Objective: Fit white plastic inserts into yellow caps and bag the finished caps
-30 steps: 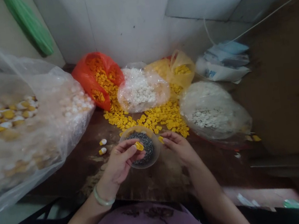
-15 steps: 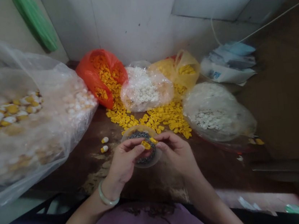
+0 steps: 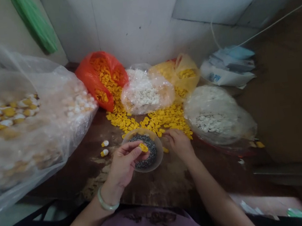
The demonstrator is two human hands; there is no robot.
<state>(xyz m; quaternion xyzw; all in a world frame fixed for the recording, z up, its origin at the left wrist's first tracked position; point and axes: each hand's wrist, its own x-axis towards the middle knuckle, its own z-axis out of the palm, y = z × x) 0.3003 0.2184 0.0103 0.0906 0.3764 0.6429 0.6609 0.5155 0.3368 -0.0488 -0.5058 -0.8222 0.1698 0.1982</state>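
A light, stiff yellow plastic cap (image 3: 143,147) is pinched at its edge by the left hand (image 3: 123,166); the right hand (image 3: 179,143) is curled, its grip unclear.

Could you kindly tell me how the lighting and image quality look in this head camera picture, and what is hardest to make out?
In the head view, the light is dim and warm; milky glare on the large clear plastic bag veils its contents; the wide lens bends the pale wall; the small yellow plastic piece at the bare left hand looks soft.
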